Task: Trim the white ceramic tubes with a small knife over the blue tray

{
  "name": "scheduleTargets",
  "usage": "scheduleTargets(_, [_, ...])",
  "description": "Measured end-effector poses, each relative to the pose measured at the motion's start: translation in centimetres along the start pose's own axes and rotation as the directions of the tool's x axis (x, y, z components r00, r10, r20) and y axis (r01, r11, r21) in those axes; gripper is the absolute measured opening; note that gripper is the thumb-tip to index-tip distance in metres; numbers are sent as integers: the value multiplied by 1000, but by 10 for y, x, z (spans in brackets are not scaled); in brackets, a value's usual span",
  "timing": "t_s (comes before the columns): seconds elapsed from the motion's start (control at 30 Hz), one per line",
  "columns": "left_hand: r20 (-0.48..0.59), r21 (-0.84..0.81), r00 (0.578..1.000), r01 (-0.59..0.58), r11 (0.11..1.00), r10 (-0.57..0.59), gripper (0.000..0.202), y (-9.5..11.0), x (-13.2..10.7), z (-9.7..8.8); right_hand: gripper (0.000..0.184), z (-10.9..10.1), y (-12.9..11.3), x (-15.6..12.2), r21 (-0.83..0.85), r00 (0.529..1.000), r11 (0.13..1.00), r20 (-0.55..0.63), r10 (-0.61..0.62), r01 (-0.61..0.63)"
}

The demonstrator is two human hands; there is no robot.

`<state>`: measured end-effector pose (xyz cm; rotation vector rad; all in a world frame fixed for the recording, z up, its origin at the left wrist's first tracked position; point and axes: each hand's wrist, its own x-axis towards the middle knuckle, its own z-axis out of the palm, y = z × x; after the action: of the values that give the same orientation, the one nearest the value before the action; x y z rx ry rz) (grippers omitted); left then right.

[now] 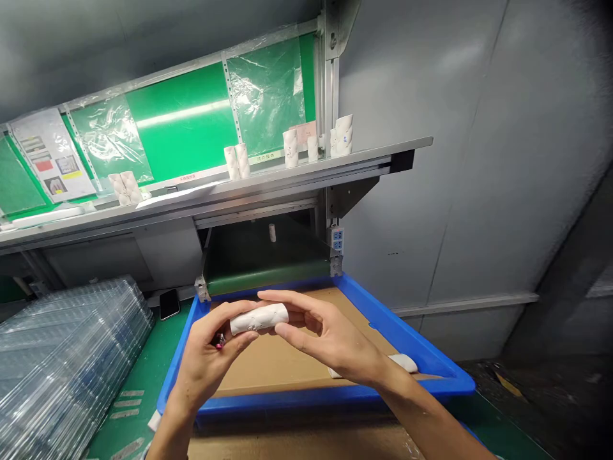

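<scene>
White cylindrical roll (258, 318) pinched between fingertips of left hand (205, 364) and right hand (330, 338), above cardboard-lined blue tray (383, 313). Risk: fingertip-only grip; slackened pressure could drop roll toward second roll (402, 363) or tray rim.

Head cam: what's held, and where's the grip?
A white cylindrical roll, gripped at its ends: left hand on one end, right hand on the other, between thumb and fingers.
</scene>
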<state>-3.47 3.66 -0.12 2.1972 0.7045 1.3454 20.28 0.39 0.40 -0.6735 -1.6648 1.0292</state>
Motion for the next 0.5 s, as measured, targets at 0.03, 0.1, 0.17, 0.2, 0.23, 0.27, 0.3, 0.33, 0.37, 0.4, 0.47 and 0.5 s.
scheduleTargets(0.03, [-6,14,1000,-18,1000,18,29,-1,0,0,41,-1,2,0,23,1000,1000,19,11,-11])
scheduleTargets(0.1, [-17,40,999,-39,998,39,28,-3,0,0,41,-1,3,-1,53,999,998,43,11,-13])
scheduleTargets(0.17, [-21,55,999,-44,998,46,28,-4,-1,0,39,-1,3,-1,67,999,998,45,-2,-1])
scheduleTargets(0.2, [-22,59,999,-45,997,46,27,-4,-1,0,37,-1,2,0,68,999,998,42,-9,6])
scheduleTargets(0.23, [-21,63,999,-44,997,46,27,-3,-1,0,35,0,2,0,66,999,998,36,-16,14])
scheduleTargets(0.27, [-19,66,999,-43,997,44,26,-2,0,0,34,0,1,0,60,999,998,32,-20,18])
scheduleTargets(0.3, [-16,68,999,-40,997,41,25,-1,0,0,33,0,1,0,51,999,999,28,-20,19])
scheduleTargets(0.33, [-11,69,999,-37,997,37,25,0,0,0,32,0,0,0,40,999,999,24,-23,22])
scheduleTargets(0.37, [-7,71,999,-34,997,34,24,1,0,0,31,0,0,-1,29,1000,999,18,-24,23])
scheduleTargets(0.4, [-2,70,1000,-31,997,31,24,2,0,0,31,0,0,-1,18,1000,1000,16,-23,23])
scheduleTargets(0.47, [7,64,1000,-24,998,24,24,2,1,0,30,0,-1,-1,1,1000,1000,12,-19,19])
scheduleTargets(0.5, [10,59,1000,-20,998,20,24,2,1,0,30,0,-1,-1,-5,1000,1000,10,-16,16])
